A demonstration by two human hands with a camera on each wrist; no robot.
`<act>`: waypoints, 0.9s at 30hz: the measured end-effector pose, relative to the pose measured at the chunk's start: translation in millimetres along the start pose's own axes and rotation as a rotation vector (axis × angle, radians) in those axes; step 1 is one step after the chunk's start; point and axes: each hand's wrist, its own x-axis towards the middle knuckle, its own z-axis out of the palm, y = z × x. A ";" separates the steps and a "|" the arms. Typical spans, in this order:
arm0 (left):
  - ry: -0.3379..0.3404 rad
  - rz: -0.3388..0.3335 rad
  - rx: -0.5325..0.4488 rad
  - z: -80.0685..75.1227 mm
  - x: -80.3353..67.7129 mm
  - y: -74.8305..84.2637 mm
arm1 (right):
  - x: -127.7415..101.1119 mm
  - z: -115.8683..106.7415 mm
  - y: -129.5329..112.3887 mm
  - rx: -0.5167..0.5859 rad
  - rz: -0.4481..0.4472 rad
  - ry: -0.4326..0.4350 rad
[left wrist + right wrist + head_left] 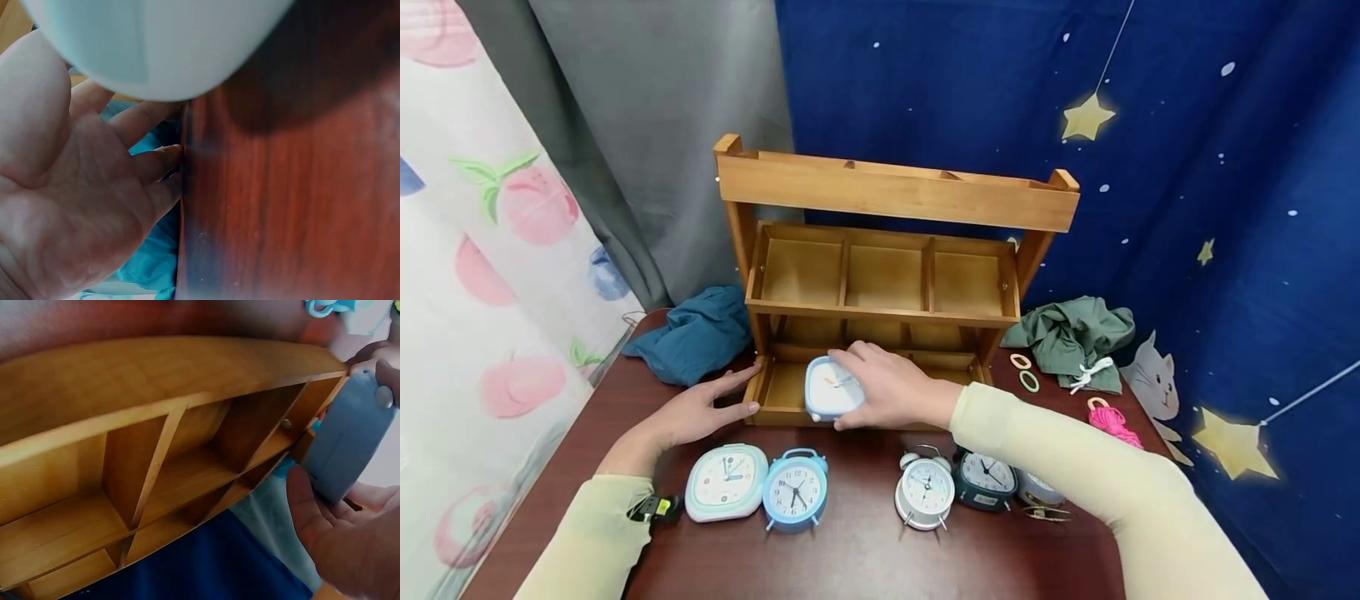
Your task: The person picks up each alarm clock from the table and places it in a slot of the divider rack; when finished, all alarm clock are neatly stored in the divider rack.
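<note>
Apparently right hand (891, 387) gripping blue clock (830, 389), wooden rack's (895, 200) bottom-left compartment

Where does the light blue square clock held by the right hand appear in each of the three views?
Head: light blue square clock at centre, at the bottom tier's left compartment.
Left wrist: not clearly in it; the pale shape at the top cannot be identified.
Right wrist: right edge, back showing, gripped by the right hand.
Shared landmark: wooden shelf.

Pale yellow sleeves (1075, 467), seemingly snug.
</note>
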 end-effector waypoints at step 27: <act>-0.006 -0.021 -0.041 1.8 0.6 1.2 | 84.3 59.8 -4.4 -0.281 0.041 0.034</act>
